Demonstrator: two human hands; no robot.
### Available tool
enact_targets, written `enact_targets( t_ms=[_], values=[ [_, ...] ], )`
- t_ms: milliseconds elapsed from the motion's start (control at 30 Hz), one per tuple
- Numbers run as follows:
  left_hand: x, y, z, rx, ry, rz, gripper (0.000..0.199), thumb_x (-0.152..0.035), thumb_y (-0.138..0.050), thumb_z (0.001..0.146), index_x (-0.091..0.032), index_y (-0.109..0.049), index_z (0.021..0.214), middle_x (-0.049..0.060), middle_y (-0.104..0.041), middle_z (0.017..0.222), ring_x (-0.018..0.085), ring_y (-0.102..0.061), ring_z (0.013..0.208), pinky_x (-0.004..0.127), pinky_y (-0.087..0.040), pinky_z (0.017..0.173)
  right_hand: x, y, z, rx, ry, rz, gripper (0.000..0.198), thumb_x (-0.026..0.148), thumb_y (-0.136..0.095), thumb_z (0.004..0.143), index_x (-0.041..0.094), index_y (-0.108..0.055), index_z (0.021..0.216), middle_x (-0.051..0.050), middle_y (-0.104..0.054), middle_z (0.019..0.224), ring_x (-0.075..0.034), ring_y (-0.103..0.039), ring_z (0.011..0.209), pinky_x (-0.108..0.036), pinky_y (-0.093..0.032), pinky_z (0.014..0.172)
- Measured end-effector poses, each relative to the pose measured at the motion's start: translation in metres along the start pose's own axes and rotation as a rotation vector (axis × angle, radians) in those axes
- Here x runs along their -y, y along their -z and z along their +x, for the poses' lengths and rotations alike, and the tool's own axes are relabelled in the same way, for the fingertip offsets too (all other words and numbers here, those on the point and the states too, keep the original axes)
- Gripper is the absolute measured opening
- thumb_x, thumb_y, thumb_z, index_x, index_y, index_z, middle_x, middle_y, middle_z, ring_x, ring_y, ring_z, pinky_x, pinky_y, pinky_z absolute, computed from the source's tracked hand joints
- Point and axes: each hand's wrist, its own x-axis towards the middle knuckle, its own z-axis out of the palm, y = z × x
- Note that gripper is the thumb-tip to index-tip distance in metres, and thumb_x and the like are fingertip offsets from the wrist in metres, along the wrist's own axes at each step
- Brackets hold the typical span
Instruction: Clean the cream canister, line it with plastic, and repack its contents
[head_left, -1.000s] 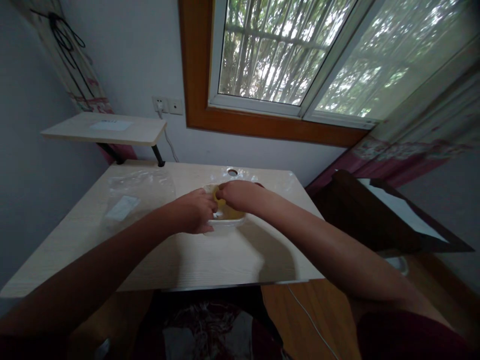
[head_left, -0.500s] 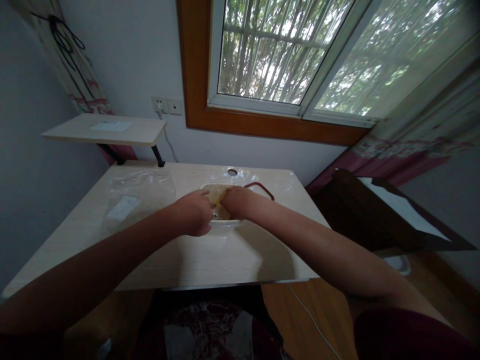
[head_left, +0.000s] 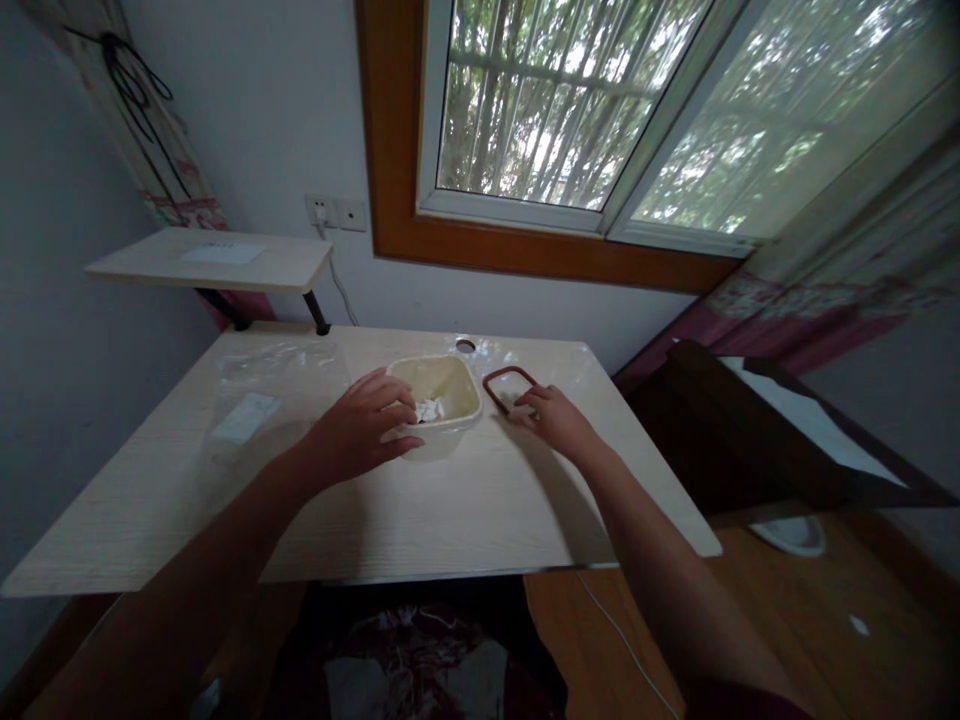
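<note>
A cream plastic bin (head_left: 466,392) with rounded corners stands on the desk, with crumpled white pieces (head_left: 429,410) inside it. My left hand (head_left: 371,420) is at the bin's left side, its curved fingers over the rim and the thumb low at the front, gripping it. To the right of the bin lies a brown rounded-square ring (head_left: 491,377), like a bin's rim frame. The fingers of my right hand (head_left: 551,418) close on the near right corner of that ring; the fingertips are partly hidden.
A clear plastic bag (head_left: 281,375) with a white label lies on the desk's left. Behind it rises a small shelf (head_left: 150,258) on black legs. The desk (head_left: 450,530) has a cable hole at the back, near the wall. A dark piece of furniture (head_left: 720,440) stands to the right.
My right hand has come out of the bin and moved right to the brown ring. My left hand has shifted left to the bin's side. The bin's inside now shows.
</note>
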Motion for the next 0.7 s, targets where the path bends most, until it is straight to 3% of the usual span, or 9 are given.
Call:
enact_targets(
  t_ms=[67, 133, 200, 367, 467, 567, 633, 700],
  values=[
    [0.002, -0.015, -0.008, -0.105, 0.037, -0.049, 0.039, -0.045, -0.071, 0.089, -0.027, -0.061, 0.122, 0.010, -0.058, 0.138, 0.031, -0.046, 0.140, 0.056, -0.031, 0.122, -0.005, -0.022, -0.008, 0.061, -0.029, -0.047, 0.032, 0.038, -0.065, 0.095, 0.016, -0.075, 0.114, -0.015, -0.072, 0.112, -0.028, -0.063, 0.108, -0.041, -0.046, 0.102],
    [0.005, -0.031, -0.013, -0.213, 0.109, -0.099, 0.079, -0.051, -0.076, 0.083, -0.028, -0.039, 0.148, 0.017, -0.035, 0.159, 0.036, -0.030, 0.151, 0.058, -0.033, 0.121, -0.003, -0.038, -0.012, 0.043, -0.075, -0.088, 0.034, 0.038, -0.064, 0.095, 0.015, -0.074, 0.118, -0.017, -0.071, 0.116, -0.028, -0.062, 0.110, -0.043, -0.045, 0.105],
    [0.007, -0.046, -0.016, -0.279, 0.144, -0.148, 0.105, -0.053, -0.079, 0.079, -0.029, -0.016, 0.158, 0.021, -0.022, 0.164, 0.038, -0.024, 0.154, 0.062, -0.032, 0.121, 0.001, -0.049, -0.013, -0.006, -0.118, -0.112, 0.031, 0.033, -0.060, 0.098, 0.014, -0.074, 0.117, -0.017, -0.070, 0.115, -0.029, -0.061, 0.109, -0.044, -0.044, 0.105],
    [0.016, -0.071, -0.012, -0.370, 0.176, -0.206, 0.116, -0.052, -0.083, 0.076, -0.029, -0.006, 0.160, 0.024, -0.012, 0.166, 0.042, -0.018, 0.155, 0.067, -0.027, 0.121, 0.005, -0.058, -0.015, -0.121, -0.103, -0.062, 0.026, 0.023, -0.052, 0.098, 0.017, -0.074, 0.111, -0.015, -0.070, 0.108, -0.031, -0.058, 0.108, -0.045, -0.048, 0.101],
    [0.023, -0.079, -0.011, -0.376, 0.236, -0.292, 0.124, -0.053, -0.085, 0.072, -0.026, -0.003, 0.161, 0.026, -0.012, 0.166, 0.042, -0.019, 0.155, 0.064, -0.025, 0.123, 0.003, -0.044, -0.015, -0.285, -0.119, 0.042, 0.025, 0.025, -0.048, 0.100, 0.018, -0.071, 0.108, -0.015, -0.067, 0.107, -0.031, -0.057, 0.108, -0.046, -0.051, 0.098],
    [0.028, -0.083, -0.016, -0.342, 0.302, -0.377, 0.131, -0.055, -0.086, 0.071, -0.024, 0.003, 0.162, 0.027, -0.015, 0.165, 0.042, -0.022, 0.154, 0.060, -0.026, 0.125, 0.010, -0.011, -0.011, -0.471, -0.052, 0.164, 0.021, 0.028, -0.050, 0.101, 0.020, -0.067, 0.108, -0.016, -0.064, 0.117, -0.032, -0.055, 0.120, -0.053, -0.049, 0.104],
    [0.031, -0.084, -0.023, -0.314, 0.298, -0.401, 0.135, -0.057, -0.086, 0.069, -0.024, 0.007, 0.162, 0.027, -0.013, 0.166, 0.043, -0.021, 0.155, 0.061, -0.026, 0.124, 0.025, 0.017, -0.007, -0.492, 0.062, 0.252, 0.017, 0.026, -0.052, 0.100, 0.024, -0.065, 0.110, -0.014, -0.062, 0.125, -0.032, -0.049, 0.134, -0.057, -0.044, 0.110],
    [0.034, -0.082, -0.032, -0.289, 0.259, -0.430, 0.137, -0.062, -0.084, 0.068, -0.028, 0.009, 0.162, 0.026, -0.006, 0.168, 0.045, -0.015, 0.155, 0.065, -0.026, 0.122, 0.045, 0.043, -0.001, -0.419, 0.184, 0.301, 0.017, 0.023, -0.052, 0.100, 0.026, -0.065, 0.110, -0.012, -0.060, 0.132, -0.032, -0.041, 0.144, -0.060, -0.041, 0.113]
  ],
)
